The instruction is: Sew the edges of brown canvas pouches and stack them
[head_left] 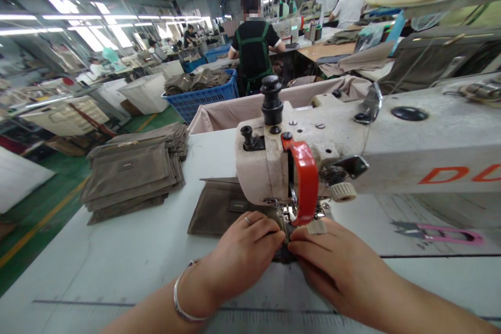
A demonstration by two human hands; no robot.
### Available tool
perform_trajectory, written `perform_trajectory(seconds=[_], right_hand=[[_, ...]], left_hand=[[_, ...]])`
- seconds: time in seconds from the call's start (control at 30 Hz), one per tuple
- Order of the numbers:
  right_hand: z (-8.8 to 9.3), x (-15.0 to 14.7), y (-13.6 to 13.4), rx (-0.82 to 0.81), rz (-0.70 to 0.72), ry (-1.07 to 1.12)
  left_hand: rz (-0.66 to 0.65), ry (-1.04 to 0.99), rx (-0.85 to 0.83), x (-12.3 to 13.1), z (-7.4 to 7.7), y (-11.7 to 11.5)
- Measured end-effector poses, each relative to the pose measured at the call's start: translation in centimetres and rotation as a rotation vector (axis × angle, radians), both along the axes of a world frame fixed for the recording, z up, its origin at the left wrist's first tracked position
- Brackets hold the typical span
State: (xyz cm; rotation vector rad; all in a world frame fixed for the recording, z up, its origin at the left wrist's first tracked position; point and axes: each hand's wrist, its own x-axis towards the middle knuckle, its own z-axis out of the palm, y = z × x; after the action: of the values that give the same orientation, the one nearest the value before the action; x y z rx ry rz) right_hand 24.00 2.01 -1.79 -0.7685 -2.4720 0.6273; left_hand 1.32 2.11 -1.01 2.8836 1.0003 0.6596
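A brown fabric panel [213,209] with a small dark label lies flat on the table, its right end under the head of the white sewing machine [258,167]. My left hand [248,245], with a ring and a silver bangle, pinches the panel's edge just in front of the presser foot [288,213]. Close by on the right, my right hand [332,255] has its fingers pressed together at the same edge, below the red guard [307,180]. Both sets of fingertips nearly meet, and the cloth between them is mostly hidden.
A stack of similar brown panels [133,172] sits at the table's left. Pink-handled thread snips [442,233] lie at the right. Beyond the table are a cloth-lined bin [223,115], a blue crate [203,99] of brown pieces and a person [254,47] facing away.
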Motion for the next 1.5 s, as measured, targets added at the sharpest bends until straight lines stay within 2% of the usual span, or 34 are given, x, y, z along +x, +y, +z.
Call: perform_trajectory(seconds=[0.13,0.3,0.47,0.7,0.87,1.1,1.5], right_hand=[[0.0,-0.3,0.0,0.004,-0.007,-0.003],[0.0,-0.5,0.0,0.001,-0.008,-0.018],[0.0,-0.2,-0.2,0.026,-0.008,-0.015],[0.5,-0.5,-0.2,0.092,-0.025,0.024],[-0.1,-0.6,0.0,0.162,-0.064,0.046],[-0.9,-1.0,0.5,0.130,-0.191,-0.116],[-0.8,-1.6,0.8,0.138,-0.227,-0.146]], left_hand=[[-0.005,-0.071,0.027,0.1,0.3,-0.2],[-0.010,-0.006,-0.069,0.1,0.0,-0.4],[-0.028,-0.055,-0.101,0.1,-0.1,-0.1],[-0.063,-0.096,-0.047,-0.7,-0.4,-0.1],[-0.058,0.045,-0.162,-0.9,-1.1,1.2],[-0.015,0.075,-0.134,-1.0,-2.6,3.6],[0.112,-0.067,-0.175,-0.4,-1.4,5.3]])
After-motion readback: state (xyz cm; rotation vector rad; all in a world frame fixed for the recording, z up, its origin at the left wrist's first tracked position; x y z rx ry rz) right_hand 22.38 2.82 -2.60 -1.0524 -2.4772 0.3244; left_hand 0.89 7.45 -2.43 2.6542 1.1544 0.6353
